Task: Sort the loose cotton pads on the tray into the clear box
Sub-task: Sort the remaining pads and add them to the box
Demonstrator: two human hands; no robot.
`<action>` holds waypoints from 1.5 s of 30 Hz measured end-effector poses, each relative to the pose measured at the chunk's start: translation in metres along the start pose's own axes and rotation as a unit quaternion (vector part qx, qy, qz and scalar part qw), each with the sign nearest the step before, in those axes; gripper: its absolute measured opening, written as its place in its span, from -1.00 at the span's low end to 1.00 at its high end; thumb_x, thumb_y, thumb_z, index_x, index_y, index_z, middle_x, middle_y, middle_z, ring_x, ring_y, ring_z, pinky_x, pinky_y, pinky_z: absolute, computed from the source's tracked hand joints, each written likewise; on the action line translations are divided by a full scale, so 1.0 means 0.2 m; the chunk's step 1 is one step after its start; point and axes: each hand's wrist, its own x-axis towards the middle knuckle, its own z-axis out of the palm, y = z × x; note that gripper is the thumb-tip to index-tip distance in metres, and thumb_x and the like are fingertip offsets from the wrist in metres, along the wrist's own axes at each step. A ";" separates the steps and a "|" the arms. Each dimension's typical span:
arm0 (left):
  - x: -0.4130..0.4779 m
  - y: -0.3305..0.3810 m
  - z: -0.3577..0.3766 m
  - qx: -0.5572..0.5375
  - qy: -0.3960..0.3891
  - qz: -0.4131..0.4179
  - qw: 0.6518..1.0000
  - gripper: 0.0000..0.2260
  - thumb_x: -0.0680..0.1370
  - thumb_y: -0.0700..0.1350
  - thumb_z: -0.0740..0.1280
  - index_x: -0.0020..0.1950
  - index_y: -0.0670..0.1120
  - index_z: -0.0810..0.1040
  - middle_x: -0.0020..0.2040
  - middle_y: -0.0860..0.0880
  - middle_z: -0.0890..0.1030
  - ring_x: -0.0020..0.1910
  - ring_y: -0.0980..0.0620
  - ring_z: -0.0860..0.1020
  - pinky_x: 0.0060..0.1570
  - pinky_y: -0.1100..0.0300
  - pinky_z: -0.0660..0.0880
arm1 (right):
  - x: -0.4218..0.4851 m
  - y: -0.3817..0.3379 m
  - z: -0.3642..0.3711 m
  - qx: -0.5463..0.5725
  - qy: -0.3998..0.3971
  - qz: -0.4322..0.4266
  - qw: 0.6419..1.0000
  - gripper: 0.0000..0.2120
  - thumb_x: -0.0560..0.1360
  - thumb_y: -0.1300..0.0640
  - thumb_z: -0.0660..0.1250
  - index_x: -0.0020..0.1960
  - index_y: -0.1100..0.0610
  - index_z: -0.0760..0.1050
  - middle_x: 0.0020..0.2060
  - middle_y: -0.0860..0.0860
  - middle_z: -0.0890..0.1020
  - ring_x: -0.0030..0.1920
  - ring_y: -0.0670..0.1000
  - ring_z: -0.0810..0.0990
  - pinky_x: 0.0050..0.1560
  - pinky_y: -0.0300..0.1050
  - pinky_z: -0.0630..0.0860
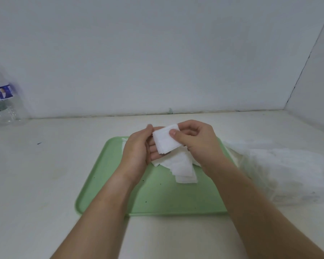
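Observation:
A small stack of white square cotton pads (165, 140) is held up over the far half of the green tray (153, 199). My left hand (136, 152) cradles the stack from the left, its fingers curled under the pads. My right hand (196, 139) pinches the stack's upper right corner, thumb on top. Below both hands, more loose cotton pads (181, 168) lie overlapped on the tray. A clear box (281, 171) stands just right of the tray; its shape is hazy and hard to make out.
A clear plastic water bottle (2, 103) with a blue label stands at the far left against the wall. White walls close the table at the back and right. Bare white tabletop shows left of the tray and in front of it.

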 end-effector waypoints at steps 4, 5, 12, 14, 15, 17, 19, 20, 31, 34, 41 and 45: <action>-0.01 -0.01 -0.02 0.102 -0.007 0.045 0.994 -0.80 0.59 -0.06 0.41 0.08 -0.18 0.67 -0.09 -0.09 0.74 -0.12 -0.06 0.71 0.00 0.01 0.63 | 0.00 0.02 0.02 -0.114 0.074 -0.021 0.990 -0.81 0.40 -0.03 0.55 -0.17 0.03 0.58 -0.40 -0.12 0.52 -0.39 -0.11 0.50 -0.28 -0.16 0.48; -0.01 -0.02 -0.03 0.127 0.016 0.064 0.990 -0.85 0.55 -0.15 0.46 0.11 -0.13 0.67 -0.07 -0.07 0.75 -0.09 -0.05 0.72 0.01 0.01 0.64 | 0.00 0.02 0.03 -0.138 0.099 -0.026 0.985 -0.79 0.43 -0.09 0.50 -0.18 0.02 0.56 -0.42 -0.14 0.50 -0.38 -0.09 0.51 -0.29 -0.15 0.46; 0.07 0.02 -0.24 0.038 0.290 0.093 0.952 -0.78 0.46 -0.21 0.42 0.08 -0.03 0.65 -0.04 0.00 0.69 -0.13 0.02 0.63 -0.11 0.15 0.57 | 0.04 -0.03 0.05 -0.245 0.031 -0.073 0.966 -0.86 0.54 0.16 0.29 -0.04 -0.02 0.61 -0.24 -0.08 0.64 -0.30 -0.12 0.54 -0.22 -0.24 0.45; 0.08 0.01 -0.27 -0.005 0.324 0.087 0.942 -0.75 0.46 -0.22 0.41 0.13 -0.06 0.60 0.01 -0.04 0.67 -0.11 -0.01 0.62 -0.06 0.13 0.58 | 0.06 -0.03 0.10 -0.319 -0.034 -0.091 0.943 -0.86 0.50 0.13 0.35 -0.01 -0.08 0.61 -0.19 -0.17 0.64 -0.31 -0.20 0.51 -0.20 -0.27 0.46; 0.09 0.01 -0.27 -0.022 0.333 0.081 0.939 -0.74 0.48 -0.23 0.42 0.15 -0.06 0.57 0.04 -0.04 0.65 -0.13 -0.01 0.62 -0.07 0.14 0.56 | 0.07 -0.04 0.12 -0.355 -0.064 -0.096 0.928 -0.87 0.49 0.11 0.38 -0.01 -0.09 0.61 -0.17 -0.18 0.64 -0.28 -0.21 0.52 -0.19 -0.25 0.46; 0.10 0.00 -0.27 -0.049 0.332 0.070 0.939 -0.72 0.50 -0.23 0.42 0.17 -0.03 0.50 0.11 -0.03 0.61 -0.16 0.04 0.60 -0.13 0.19 0.54 | 0.09 -0.04 0.18 -0.429 -0.111 -0.104 0.890 -0.88 0.46 0.06 0.43 -0.02 -0.09 0.59 -0.17 -0.18 0.64 -0.17 -0.16 0.55 -0.17 -0.18 0.46; 0.09 -0.01 -0.25 -0.057 0.329 0.068 0.940 -0.71 0.51 -0.23 0.41 0.18 -0.02 0.47 0.10 0.00 0.60 -0.19 0.07 0.60 -0.24 0.25 0.51 | 0.09 -0.03 0.23 -0.509 -0.140 -0.125 0.840 -0.86 0.44 0.01 0.45 -0.02 -0.10 0.56 -0.20 -0.20 0.60 -0.11 -0.11 0.55 -0.14 -0.15 0.41; 0.09 0.00 -0.25 -0.058 0.329 0.069 0.940 -0.71 0.51 -0.24 0.41 0.18 -0.02 0.46 0.06 0.03 0.59 -0.21 0.08 0.59 -0.29 0.28 0.49 | 0.09 -0.02 0.26 -0.548 -0.149 -0.144 0.811 -0.85 0.44 -0.01 0.45 -0.02 -0.11 0.53 -0.20 -0.19 0.57 -0.09 -0.08 0.54 -0.11 -0.13 0.36; 0.09 -0.01 -0.24 -0.047 0.322 0.071 0.943 -0.73 0.50 -0.23 0.40 0.13 -0.01 0.47 0.03 0.03 0.63 -0.20 0.04 0.59 -0.27 0.24 0.47 | 0.03 0.10 0.31 -0.705 -0.083 -0.186 0.679 -0.61 0.45 -0.31 0.24 -0.02 -0.01 0.56 -0.17 -0.04 0.40 -0.10 0.06 0.33 -0.07 -0.02 0.24; 0.09 -0.01 -0.24 -0.050 0.324 0.069 0.942 -0.74 0.50 -0.24 0.41 0.13 -0.02 0.48 0.00 0.06 0.62 -0.19 0.05 0.60 -0.28 0.25 0.47 | 0.01 0.09 0.32 -0.717 -0.100 -0.182 0.666 -0.63 0.52 -0.27 0.18 -0.12 0.03 0.48 -0.15 -0.02 0.33 -0.09 0.08 0.27 -0.03 0.02 0.22; 0.10 -0.02 -0.25 -0.049 0.321 0.063 0.944 -0.74 0.50 -0.24 0.40 0.13 -0.02 0.47 -0.01 0.07 0.60 -0.21 0.04 0.57 -0.30 0.26 0.44 | -0.03 0.08 0.28 -0.689 -0.137 -0.159 0.694 -0.76 0.52 -0.11 0.26 -0.07 0.02 0.58 -0.03 -0.04 0.48 0.05 0.08 0.41 0.11 0.01 0.35; 0.09 -0.02 -0.25 -0.051 0.322 0.063 0.943 -0.73 0.51 -0.24 0.40 0.15 -0.03 0.47 -0.03 0.09 0.58 -0.19 0.03 0.57 -0.28 0.25 0.45 | -0.07 0.06 0.23 -0.672 -0.173 -0.167 0.701 -0.85 0.51 -0.01 0.26 -0.06 -0.03 0.60 -0.01 -0.07 0.49 0.06 0.05 0.42 0.13 0.00 0.37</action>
